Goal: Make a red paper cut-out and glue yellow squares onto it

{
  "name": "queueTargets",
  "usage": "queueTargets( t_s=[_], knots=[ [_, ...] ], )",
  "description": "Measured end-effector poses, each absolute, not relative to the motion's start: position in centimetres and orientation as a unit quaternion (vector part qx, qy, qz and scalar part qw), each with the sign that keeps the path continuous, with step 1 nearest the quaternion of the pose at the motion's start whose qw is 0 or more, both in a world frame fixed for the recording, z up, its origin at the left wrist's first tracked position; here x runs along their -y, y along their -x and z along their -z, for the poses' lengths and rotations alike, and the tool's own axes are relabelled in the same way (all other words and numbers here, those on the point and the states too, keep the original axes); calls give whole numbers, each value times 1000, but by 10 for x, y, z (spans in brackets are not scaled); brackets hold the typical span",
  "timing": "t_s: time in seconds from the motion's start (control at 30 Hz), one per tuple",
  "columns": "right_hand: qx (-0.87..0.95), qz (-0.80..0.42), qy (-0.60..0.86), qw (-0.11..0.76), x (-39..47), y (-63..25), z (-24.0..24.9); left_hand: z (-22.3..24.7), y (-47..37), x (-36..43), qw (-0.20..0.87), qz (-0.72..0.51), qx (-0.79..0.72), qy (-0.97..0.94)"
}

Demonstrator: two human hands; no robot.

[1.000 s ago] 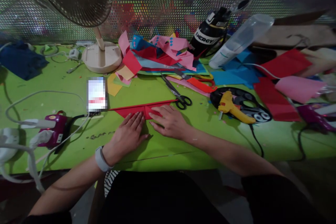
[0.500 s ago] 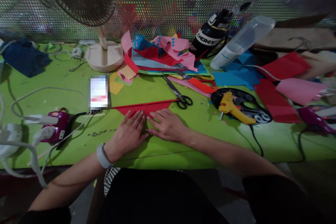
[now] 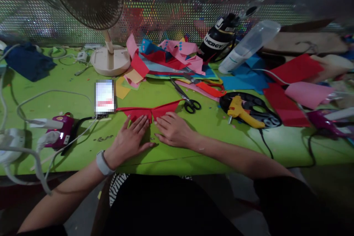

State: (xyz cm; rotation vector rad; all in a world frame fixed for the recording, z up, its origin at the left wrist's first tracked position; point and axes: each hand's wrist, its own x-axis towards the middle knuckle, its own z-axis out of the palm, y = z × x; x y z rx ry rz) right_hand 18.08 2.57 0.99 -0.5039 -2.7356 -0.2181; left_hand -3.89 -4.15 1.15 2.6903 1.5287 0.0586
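At centre, my left hand and right hand lie open, apart, on red paper; uneven pressure could skew it.

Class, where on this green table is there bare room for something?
Bare table shows between right forearm, scissors and glue gun. A strip lies between left hand, right hand and near edge. Left of the phone, a cable crosses open green. Crowded: the back, with paper scraps, black bottle, fan base.

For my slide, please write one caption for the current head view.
Two bare hands press folded red paper flat beside black-handled metal scissors on a green table.
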Motion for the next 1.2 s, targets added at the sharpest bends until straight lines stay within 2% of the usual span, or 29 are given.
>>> queueTargets(
  t_s=[0.13, 0.2, 0.4, 0.47, 0.6, 1.2],
  knots=[
    [946, 64, 212, 237, -26, -184, -21, -11, 34, 41, 23, -23, -501, -865],
    [938, 28, 253, 234, -28, -183, -24, -12, 30, 38, 30, -19, -499, -866],
    [874, -222, 419, 102, -43, -171, -24, -18, 30, 33, 40, -30, -471, -881],
    [851, -275, 439, 84, -47, -169, -26, -19, 35, 34, 37, -40, -468, -882],
    [836, -292, 452, 104, -51, -170, -33, -18, 43, 35, 35, -41, -472, -880],
    [834, -304, 455, 68, -46, -169, -32, -12, 43, 44, -13, -35, -469, -882]
  ],
)
